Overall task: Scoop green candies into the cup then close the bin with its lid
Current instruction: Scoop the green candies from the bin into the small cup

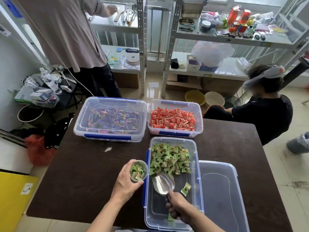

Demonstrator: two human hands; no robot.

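Note:
An open clear bin [195, 153] with blue latches sits on the dark table and holds green candies [170, 159] heaped in its far half. My right hand [179, 206] grips the handle of a metal scoop [163, 183], whose empty bowl lies inside the bin just short of the heap. My left hand [124, 180] holds a small clear cup [138, 170] left of the bin, with a few green candies in it. The bin's clear lid [220, 195] lies flat to the right, tucked against the bin. One loose green candy [186, 189] rests near the scoop.
Two more clear bins stand at the table's far side: one lidded with multicoloured candies [110, 119], one open with red candies [173, 121]. A person in black [260, 114] sits at the far right corner. Another person [70, 39] stands by metal shelves [142, 47].

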